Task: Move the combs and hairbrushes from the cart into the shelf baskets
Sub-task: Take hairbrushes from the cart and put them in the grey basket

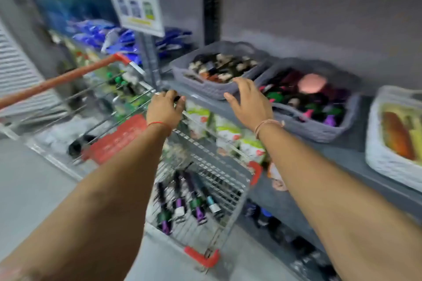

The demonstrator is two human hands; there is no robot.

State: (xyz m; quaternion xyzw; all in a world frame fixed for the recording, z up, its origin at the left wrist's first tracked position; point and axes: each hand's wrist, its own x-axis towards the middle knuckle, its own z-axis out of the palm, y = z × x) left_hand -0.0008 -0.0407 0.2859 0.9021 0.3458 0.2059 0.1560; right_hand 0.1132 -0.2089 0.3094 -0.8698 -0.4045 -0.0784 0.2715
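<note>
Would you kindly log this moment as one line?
left hand: on cart rim | right hand: open, at grey basket | brushes: in cart

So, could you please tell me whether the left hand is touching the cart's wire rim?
Touching: the head view shows the left hand closed over the top wire of the cart, fingers curled around it.

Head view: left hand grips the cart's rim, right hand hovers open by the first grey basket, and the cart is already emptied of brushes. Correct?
Not quite. In the head view several hairbrushes still lie in the cart. The rest holds: left hand on the rim, right hand open by the grey basket.
</note>
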